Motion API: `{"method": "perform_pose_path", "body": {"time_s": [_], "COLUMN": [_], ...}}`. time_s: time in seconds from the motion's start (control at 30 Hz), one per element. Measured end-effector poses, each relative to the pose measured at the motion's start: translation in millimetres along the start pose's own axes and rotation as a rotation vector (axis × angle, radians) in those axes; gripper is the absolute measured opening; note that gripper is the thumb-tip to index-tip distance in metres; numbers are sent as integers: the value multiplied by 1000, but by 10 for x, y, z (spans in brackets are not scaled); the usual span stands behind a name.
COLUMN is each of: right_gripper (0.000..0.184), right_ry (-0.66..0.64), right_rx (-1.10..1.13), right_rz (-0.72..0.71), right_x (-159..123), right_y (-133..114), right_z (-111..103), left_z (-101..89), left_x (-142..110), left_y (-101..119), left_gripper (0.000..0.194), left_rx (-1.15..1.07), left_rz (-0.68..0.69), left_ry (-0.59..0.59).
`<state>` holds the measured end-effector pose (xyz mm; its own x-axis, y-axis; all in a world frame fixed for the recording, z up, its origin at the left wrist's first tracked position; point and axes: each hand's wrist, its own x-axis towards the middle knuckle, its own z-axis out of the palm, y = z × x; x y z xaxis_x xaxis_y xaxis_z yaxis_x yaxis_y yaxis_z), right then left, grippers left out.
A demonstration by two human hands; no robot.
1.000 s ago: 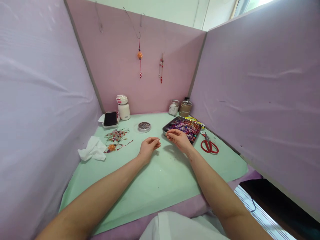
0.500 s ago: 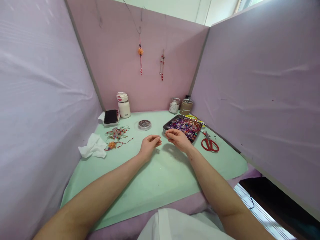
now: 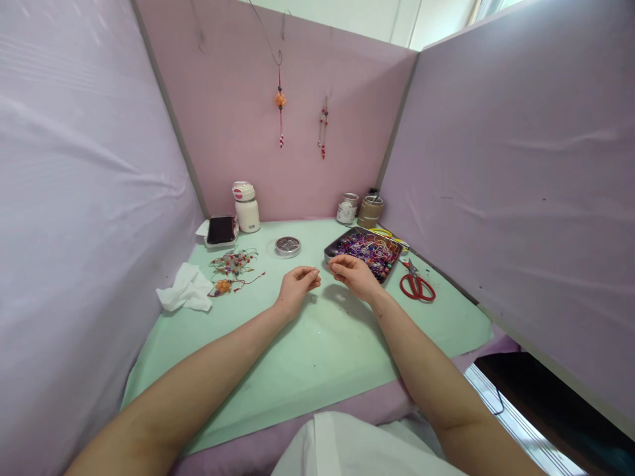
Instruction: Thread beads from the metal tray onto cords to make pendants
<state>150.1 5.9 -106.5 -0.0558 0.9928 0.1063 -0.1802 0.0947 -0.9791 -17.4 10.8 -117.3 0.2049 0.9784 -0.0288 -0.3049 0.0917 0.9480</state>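
Observation:
Above the middle of the green tabletop (image 3: 317,357), my left hand (image 3: 297,289) is closed in a pinch, thumb against the fingertips. A short gap to its right, my right hand (image 3: 354,276) pinches too, in front of the near left corner of a dark metal tray (image 3: 328,254). Whatever lies between the fingertips of either hand is too small to make out. The tray holds many coloured beads (image 3: 370,251) and tangled cords. Beyond my left hand stands a round clear dish (image 3: 288,246) with small dark contents.
Red-handled scissors (image 3: 417,286) lie right of the tray. At left are strung beads (image 3: 233,262), an orange bead cluster (image 3: 223,286), a white tissue (image 3: 185,289) and a black-topped box (image 3: 221,231). A white bottle (image 3: 247,208) and jars (image 3: 370,211) stand behind. Beaded pendants (image 3: 280,99) hang at the back.
Both hands keep the same pinched poses at almost the same spot. The whole view has shifted very slightly; nothing on the table has visibly moved.

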Motion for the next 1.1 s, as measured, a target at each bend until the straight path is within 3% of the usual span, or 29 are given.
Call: {"method": "perform_pose_path", "body": {"time_s": [0.77, 1.1], "right_gripper": [22, 22], "right_ry": [-43, 39], "right_rx": [-110, -339], "right_rz": [-22, -150], "right_x": [24, -32], "right_y": [77, 10], "right_z": [-34, 60], "left_z": [-13, -30], "left_x": [3, 21], "left_y": [-51, -78], "left_gripper": [30, 32], "left_rx": [25, 42], "left_rz": [-2, -29], "left_ry": [-50, -39]}}
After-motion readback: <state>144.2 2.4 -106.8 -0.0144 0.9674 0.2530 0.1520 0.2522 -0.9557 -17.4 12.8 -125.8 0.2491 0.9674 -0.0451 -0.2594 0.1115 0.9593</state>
